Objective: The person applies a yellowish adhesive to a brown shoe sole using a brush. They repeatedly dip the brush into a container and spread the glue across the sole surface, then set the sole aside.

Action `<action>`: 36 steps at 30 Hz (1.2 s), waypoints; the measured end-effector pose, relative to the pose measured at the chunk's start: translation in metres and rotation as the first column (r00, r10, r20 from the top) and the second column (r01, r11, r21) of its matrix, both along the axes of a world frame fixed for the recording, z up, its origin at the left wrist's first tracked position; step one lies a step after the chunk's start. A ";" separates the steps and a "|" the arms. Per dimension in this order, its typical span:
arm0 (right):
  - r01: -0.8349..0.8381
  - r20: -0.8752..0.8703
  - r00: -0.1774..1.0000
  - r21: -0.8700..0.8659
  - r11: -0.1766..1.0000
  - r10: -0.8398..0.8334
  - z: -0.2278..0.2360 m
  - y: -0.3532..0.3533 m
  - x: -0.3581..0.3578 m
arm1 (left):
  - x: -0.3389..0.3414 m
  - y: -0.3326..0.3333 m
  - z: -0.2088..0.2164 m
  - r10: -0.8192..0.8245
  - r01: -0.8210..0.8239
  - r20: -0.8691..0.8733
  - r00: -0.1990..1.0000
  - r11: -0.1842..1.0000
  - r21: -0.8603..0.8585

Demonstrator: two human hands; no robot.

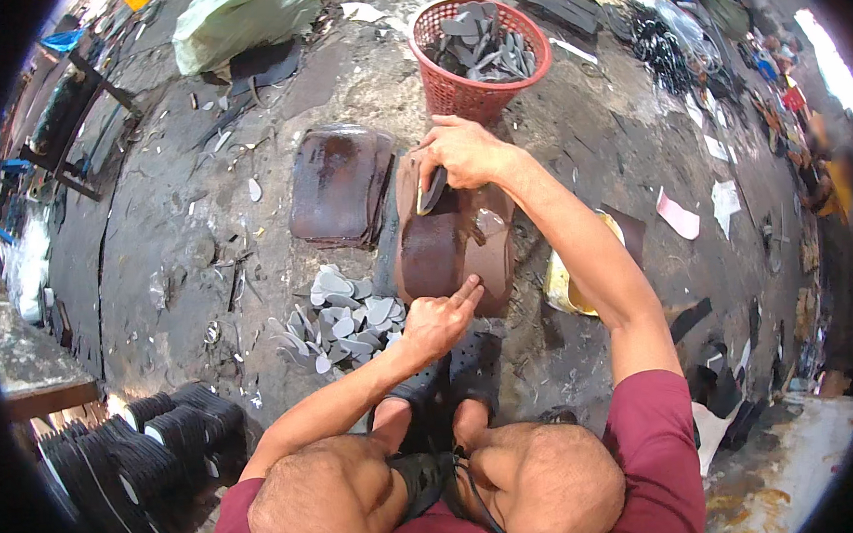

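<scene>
Bare knees [308, 499] closest to my feed; on the near side of the red basket [484, 101], I've got the right hand [466, 154] pinching a dark, flat applicator [430, 193] at the basket-side end of the brown sheet [497, 265], left hand [438, 324] loosely spread, fingertips on the end farther from the basket. Risk, I'd judge: light left-hand pressure lets the sheet skid under a stroke, or straying fingers smear the coating if wet. Sheet looks part matte, part darker, with glossy patches.
</scene>
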State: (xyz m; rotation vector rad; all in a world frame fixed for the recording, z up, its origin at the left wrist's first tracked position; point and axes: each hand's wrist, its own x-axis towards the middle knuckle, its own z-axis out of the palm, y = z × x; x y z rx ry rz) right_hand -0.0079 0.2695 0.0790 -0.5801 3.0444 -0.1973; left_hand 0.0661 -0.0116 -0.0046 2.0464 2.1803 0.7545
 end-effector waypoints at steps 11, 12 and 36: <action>0.738 0.526 0.605 -0.089 0.669 -0.597 0.009 0.036 0.167 | 0.002 0.000 0.000 0.036 -0.036 0.018 0.999 0.999 -0.004; 0.708 0.552 0.600 -0.029 0.706 -0.579 0.030 0.013 0.162 | 0.001 -0.005 0.001 0.048 -0.048 0.001 0.999 0.999 -0.011; 0.658 0.074 0.739 -0.294 0.694 -0.669 0.007 -0.119 0.231 | -0.064 -0.018 0.017 0.527 -0.685 0.745 0.409 0.716 -0.130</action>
